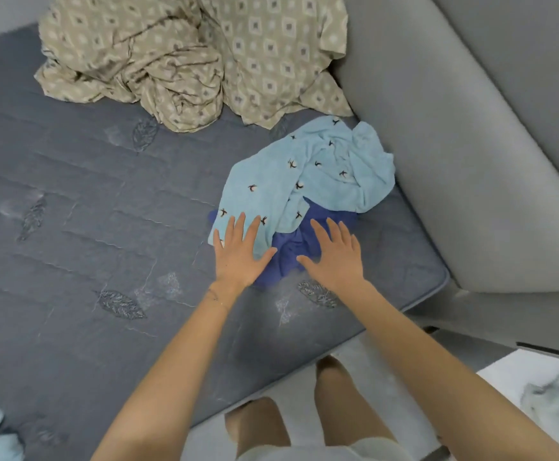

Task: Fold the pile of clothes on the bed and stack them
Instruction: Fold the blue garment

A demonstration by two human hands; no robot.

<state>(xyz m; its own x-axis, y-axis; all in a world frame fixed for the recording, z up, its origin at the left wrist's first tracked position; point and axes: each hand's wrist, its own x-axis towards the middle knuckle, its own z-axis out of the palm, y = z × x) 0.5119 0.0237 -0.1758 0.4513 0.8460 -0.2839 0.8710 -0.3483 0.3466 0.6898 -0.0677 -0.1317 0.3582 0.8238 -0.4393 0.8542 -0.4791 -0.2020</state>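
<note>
Blue cloth, two pieces: a pale garment [308,171] with a bird print lies crumpled over a dark garment [291,251] at the right edge of the mattress [72,194]. The pile runs near-left to far-right, straight ahead of both hands. The left hand [238,254] lies flat at the pale garment's near corner and the right hand [336,254] over the dark garment, both with fingers spread and gripping nothing. One beige sheet [188,61] is bunched far off.
</note>
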